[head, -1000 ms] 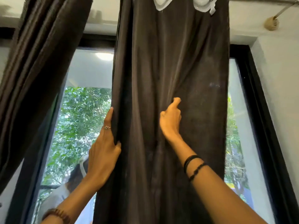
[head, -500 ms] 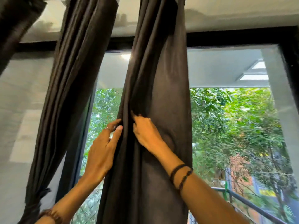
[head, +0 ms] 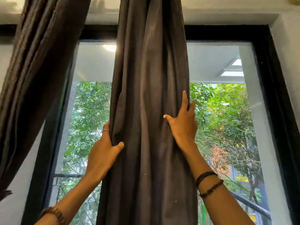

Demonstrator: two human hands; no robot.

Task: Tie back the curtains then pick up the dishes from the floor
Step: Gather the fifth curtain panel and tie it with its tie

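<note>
Left hand grips the gathered dark curtain panel's left edge, thumb in front; right hand, fingers nearly straight, presses its right edge. Step: bunching for tying. Next, judged: a tie-back, unseen here.

Dark grey curtain (plain), black window frame

One camera only, worn on the person's head, tilted upward and facing the window straight on. It sits close to the curtain, within arm's reach, with the ceiling edging the top.
</note>
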